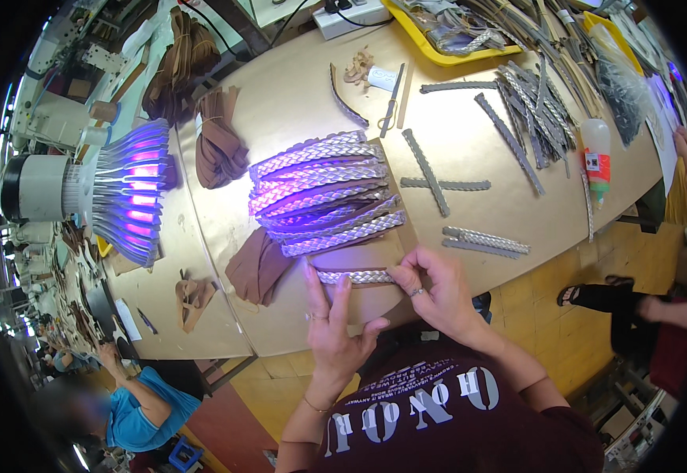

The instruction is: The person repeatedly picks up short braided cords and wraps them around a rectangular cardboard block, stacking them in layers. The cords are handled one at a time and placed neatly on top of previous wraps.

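Observation:
A silver braided strap [363, 277] lies across the near edge of the table on a brown backing. My right hand [438, 288] pinches its right end between thumb and fingers. With fingers stretched out and thumb apart, my left hand [335, 327] touches the strap toward its left end. Just beyond lies a row of similar braided straps [323, 172], side by side on a brown board and tinted violet by a lamp. Folded brown strips [255, 268] rest left of my hands. To the right sit a short pair of braided pieces [485, 241] and two crossed straps [426, 173].
A lamp with a finned, glowing head [134, 193] stands at left. More brown strips [219, 138] lie behind. At the right are piled braided straps [536, 110], a bottle [597, 158] and a yellow tray [438, 55]. Co-workers stand at lower left and far right.

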### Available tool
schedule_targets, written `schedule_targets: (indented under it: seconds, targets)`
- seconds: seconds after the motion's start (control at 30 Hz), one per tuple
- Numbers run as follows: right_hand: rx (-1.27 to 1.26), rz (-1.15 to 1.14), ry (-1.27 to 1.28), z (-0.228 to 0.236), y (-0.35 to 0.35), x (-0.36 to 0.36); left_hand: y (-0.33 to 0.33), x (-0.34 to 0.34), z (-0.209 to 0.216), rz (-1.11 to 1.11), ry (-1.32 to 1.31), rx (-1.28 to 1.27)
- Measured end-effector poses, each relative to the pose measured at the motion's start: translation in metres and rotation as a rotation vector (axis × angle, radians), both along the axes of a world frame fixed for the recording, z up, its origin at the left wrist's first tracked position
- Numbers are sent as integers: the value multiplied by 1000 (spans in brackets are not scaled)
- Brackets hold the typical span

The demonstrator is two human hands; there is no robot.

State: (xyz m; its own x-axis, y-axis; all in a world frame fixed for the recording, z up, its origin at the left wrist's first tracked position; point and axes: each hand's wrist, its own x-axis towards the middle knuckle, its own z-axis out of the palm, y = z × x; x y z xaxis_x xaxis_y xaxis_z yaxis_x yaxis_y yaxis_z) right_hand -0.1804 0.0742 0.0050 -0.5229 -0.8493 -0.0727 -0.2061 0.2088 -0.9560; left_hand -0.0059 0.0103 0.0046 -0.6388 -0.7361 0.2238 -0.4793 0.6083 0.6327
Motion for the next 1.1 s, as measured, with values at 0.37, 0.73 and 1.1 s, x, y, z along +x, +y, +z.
schedule_targets:
  seconds: [0.37,0.73,1.1]
  targets:
    - [-286,-131,430,-14,-5,7,9,0,-19,47,77,-32]
    - [-162,54,-52,-6,-30,-12,7,5,-8,86,46,-129]
    - [-112,-138,-34,-10,-24,-8,-5,21,-19,326,196,-70]
